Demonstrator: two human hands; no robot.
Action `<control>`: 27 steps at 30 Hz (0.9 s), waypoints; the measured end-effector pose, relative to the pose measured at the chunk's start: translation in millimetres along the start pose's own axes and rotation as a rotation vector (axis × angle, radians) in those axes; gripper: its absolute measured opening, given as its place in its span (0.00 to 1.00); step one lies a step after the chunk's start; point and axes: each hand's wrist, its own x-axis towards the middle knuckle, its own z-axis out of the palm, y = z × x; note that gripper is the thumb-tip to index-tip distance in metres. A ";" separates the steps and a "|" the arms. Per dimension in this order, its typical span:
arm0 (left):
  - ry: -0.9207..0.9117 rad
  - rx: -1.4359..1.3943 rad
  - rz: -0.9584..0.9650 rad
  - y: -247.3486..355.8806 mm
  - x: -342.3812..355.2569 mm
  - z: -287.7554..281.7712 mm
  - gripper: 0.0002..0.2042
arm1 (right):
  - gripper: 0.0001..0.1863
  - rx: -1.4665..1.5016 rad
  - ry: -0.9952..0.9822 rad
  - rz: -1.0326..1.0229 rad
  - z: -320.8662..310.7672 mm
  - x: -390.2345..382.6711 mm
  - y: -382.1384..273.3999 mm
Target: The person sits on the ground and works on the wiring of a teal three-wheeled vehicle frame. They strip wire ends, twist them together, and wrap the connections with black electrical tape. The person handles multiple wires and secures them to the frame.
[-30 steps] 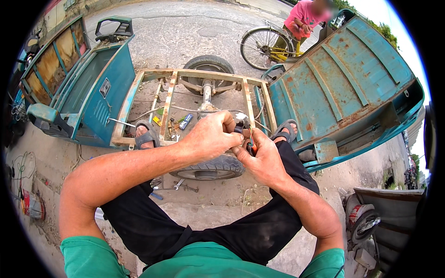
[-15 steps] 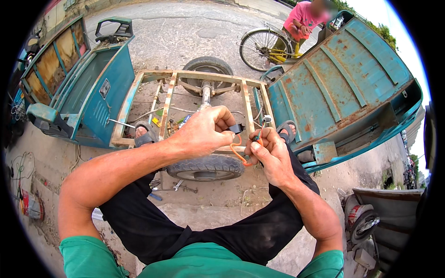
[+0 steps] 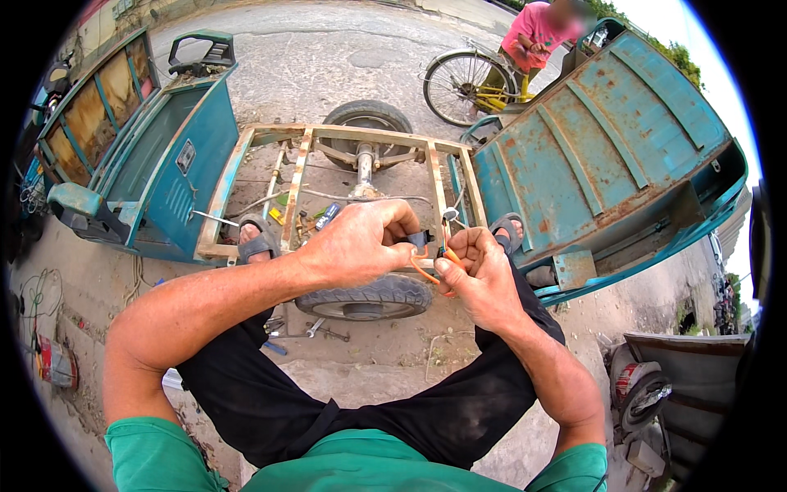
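Note:
Between the bent fingers and thumb of my left hand [image 3: 365, 238] is a small black block-like piece [image 3: 420, 239], partly covered; its exact kind cannot be made out. An orange wire [image 3: 424, 271] loops from beside that piece across to my right hand [image 3: 482, 271]. My right hand is closed, its thumb and fingertips pinching a bunch of thin wires. Above the pinch, the wires lead up to a small round pale grey part [image 3: 450, 213]. Both hands are held close together over the near side of a rusty cream-coloured metal frame [image 3: 307, 164].
Wheels [image 3: 366, 297] lie under the frame's near and far sides, with an axle [image 3: 365, 164] between. A teal cab body [image 3: 176, 164] stands left, a rusty teal cargo bed [image 3: 590, 139] tilts up right. Beyond, a person in pink [image 3: 537, 37] is by a yellow bicycle [image 3: 492, 100].
My left hand and the black piece have shifted slightly down. The wires in my right hand have turned more upright, and the round grey part has moved a little left.

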 end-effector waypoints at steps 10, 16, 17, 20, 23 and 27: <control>-0.098 -0.099 0.044 -13.9 2.2 2.9 0.14 | 0.13 -0.323 -0.060 -0.260 -0.4 -3.9 8.6; -0.144 -0.143 0.067 -13.1 2.1 -0.8 0.13 | 0.13 -0.245 -0.058 -0.233 -2.1 -1.9 18.8; -0.146 -0.137 0.070 -13.1 1.7 -1.7 0.13 | 0.13 -0.230 -0.066 -0.226 -2.5 -1.1 21.1; -0.165 -0.137 0.073 -13.8 1.2 -3.6 0.14 | 0.13 -0.194 -0.091 -0.187 -5.5 -0.7 22.1; -0.201 -0.113 0.074 -11.0 1.3 -6.2 0.14 | 0.14 -0.154 -0.078 -0.152 -6.4 -2.3 19.0; -0.220 -0.073 0.083 -7.8 0.5 -7.3 0.15 | 0.17 -0.132 -0.043 -0.072 -4.8 -4.2 9.2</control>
